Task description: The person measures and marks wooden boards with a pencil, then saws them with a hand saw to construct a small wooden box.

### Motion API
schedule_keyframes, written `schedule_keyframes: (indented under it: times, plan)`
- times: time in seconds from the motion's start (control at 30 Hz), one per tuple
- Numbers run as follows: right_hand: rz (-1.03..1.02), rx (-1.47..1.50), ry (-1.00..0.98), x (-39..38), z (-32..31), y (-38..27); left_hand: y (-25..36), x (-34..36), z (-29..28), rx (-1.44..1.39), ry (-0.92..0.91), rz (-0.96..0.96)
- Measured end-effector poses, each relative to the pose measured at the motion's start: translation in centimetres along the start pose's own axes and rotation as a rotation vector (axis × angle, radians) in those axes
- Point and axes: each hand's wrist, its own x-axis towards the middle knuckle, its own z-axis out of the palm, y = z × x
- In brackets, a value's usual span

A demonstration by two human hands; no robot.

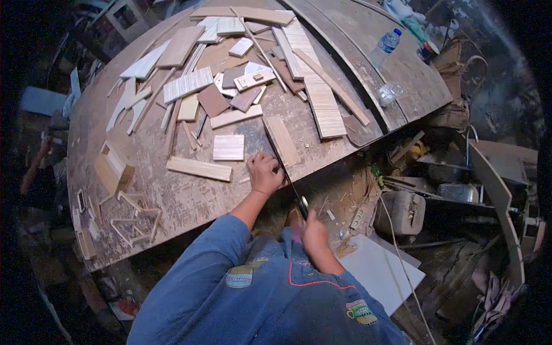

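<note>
My right hand (315, 236) is wrapped round the dark handle of a handsaw (291, 183), just off the table's front edge. Its long thin blade runs up and away, crossing that edge beside a flat pale board (282, 141), which lies on the blade's right. To the left of the blade, my left hand (265, 173) rests at the table edge with its fingers curled down. What those fingers hold, if anything, is hidden beneath them. A square pale block (229, 148) lies just beyond the left hand, and a narrow wood strip (199, 169) lies to its left.
Many wood offcuts (188, 85) are heaped across the worn table (190, 204). A long plank (316, 86) and a plastic bottle (386, 43) lie farther right. Small wooden frames (138, 221) stand at near left. Below right are a jerrycan (401, 213), a cable and a white panel (382, 273).
</note>
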Motion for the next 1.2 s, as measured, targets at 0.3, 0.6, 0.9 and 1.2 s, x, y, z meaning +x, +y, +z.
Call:
schedule_keyframes:
  times: [0.3,0.6,0.9,1.2]
  plan:
    - [0.019,-0.002,0.017,-0.5,0.3,1.3,-0.1,-0.1,0.5,-0.006,0.017,-0.016]
    - [-0.037,-0.028,0.031,2.6,1.3,0.6,-0.2,0.0,0.5,-0.002,0.030,-0.011]
    - [-0.021,-0.036,0.044,1.7,1.9,1.5,-0.3,0.1,0.1,0.004,0.038,0.002]
    - [-0.189,0.300,0.169,4.6,2.4,3.7,-0.8,-0.4,-0.2,-0.129,0.029,0.006]
